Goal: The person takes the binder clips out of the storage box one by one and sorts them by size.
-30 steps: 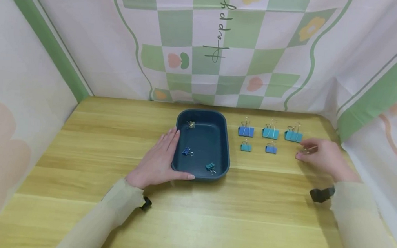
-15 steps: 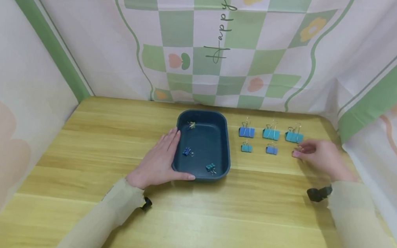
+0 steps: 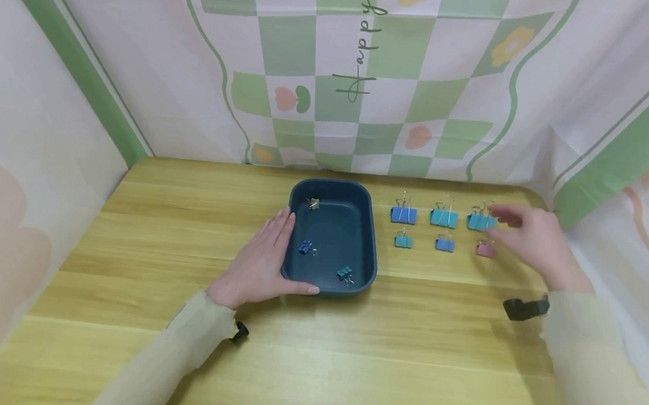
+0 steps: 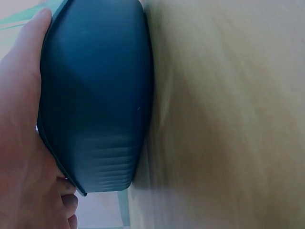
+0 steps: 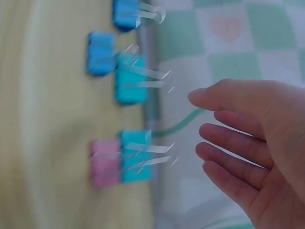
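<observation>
My left hand [image 3: 258, 264] rests against the near-left corner of a dark blue tray [image 3: 330, 232], fingers straight along its left side and thumb along the near rim. Three small binder clips lie inside: a gold one [image 3: 314, 204], a blue one [image 3: 306, 247] and a teal one [image 3: 344, 273]. Above the right end of the clip rows hovers my right hand [image 3: 537, 247], holding nothing, its fingers loosely bent in the right wrist view. Nearest to it are a small pink binder clip [image 3: 485, 249] and a large teal binder clip [image 3: 478, 223], both standing on the table.
A large blue clip [image 3: 403, 215] and another large teal clip [image 3: 443, 218] continue the back row. A small teal clip [image 3: 403, 241] and a small blue clip [image 3: 445, 244] share the front row with the pink one. A patterned curtain [image 3: 336, 68] hangs behind the wooden table [image 3: 344, 371].
My right hand has set the small pink clip at the right end of the front row, let go and lifted away from it. The left hand and tray have stayed put.
</observation>
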A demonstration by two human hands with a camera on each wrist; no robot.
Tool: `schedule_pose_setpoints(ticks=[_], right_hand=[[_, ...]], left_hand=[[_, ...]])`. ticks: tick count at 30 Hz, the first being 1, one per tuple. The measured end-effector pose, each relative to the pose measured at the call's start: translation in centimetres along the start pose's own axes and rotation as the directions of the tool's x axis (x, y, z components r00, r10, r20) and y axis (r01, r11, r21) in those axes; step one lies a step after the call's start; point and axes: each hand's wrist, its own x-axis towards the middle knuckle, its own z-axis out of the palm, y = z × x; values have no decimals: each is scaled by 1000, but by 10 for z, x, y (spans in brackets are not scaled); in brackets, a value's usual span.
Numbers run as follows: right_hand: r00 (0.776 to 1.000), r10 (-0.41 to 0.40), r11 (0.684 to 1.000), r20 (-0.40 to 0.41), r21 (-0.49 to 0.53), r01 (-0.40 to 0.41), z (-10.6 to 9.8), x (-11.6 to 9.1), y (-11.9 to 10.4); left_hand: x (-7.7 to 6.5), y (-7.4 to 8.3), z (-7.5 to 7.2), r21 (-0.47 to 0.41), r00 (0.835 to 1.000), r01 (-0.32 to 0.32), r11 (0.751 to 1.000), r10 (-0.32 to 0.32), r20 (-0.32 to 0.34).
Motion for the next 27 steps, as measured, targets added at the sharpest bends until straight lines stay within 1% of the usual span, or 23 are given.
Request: schedule_pose_setpoints(ticks=[2,5,9,11,12,14,17,18,20,21,22,25,27], right_hand=[[999,-38,999,-19,-12,38,-4,4,-14],[997,-75,997,-23,-28,74,-9,9,-37],[987,-156,985,-45,-83,152,-10,12,-68],[982,-186,979,-37,-95,182,-8,11,-83],[981,-193,978,-28,-84,190,-7,10,-90],[980,-196,978,9,-67,197,-4,9,-104],[959,-282,957,39,-55,284,6,9,-123],[947,-319,945,44,-57,321,10,10,-128],[915,-399,914,52,-54,402,20,12,-137],[896,-441,895,52,-51,443,25,13,-141],[892,-447,892,75,-35,450,30,13,-145],[861,-492,869,126,15,494,43,12,-157],[846,-507,860,164,25,510,52,10,-165]], left_hand=[[0,0,0,3,1000,1,1000,-1,0],[0,0,0,1,1000,-2,1000,2,-5],[0,-1,1,0,1000,-4,1000,4,-9],[0,-1,1,2,1000,-3,1000,3,-8],[0,-1,2,3,1000,-3,1000,3,-7],[0,-2,2,5,1000,-3,1000,3,-6],[0,-2,1,8,1000,-2,1000,2,-3],[0,-1,1,9,1000,-3,1000,3,-2],[0,-1,1,12,1000,-1,1000,1,0],[0,-1,1,13,1000,-1,1000,1,0],[0,-1,1,14,1000,-2,1000,2,-1],[0,-1,1,13,1000,-1,1000,1,-2],[0,-1,1,12,1000,-2,1000,2,-3]])
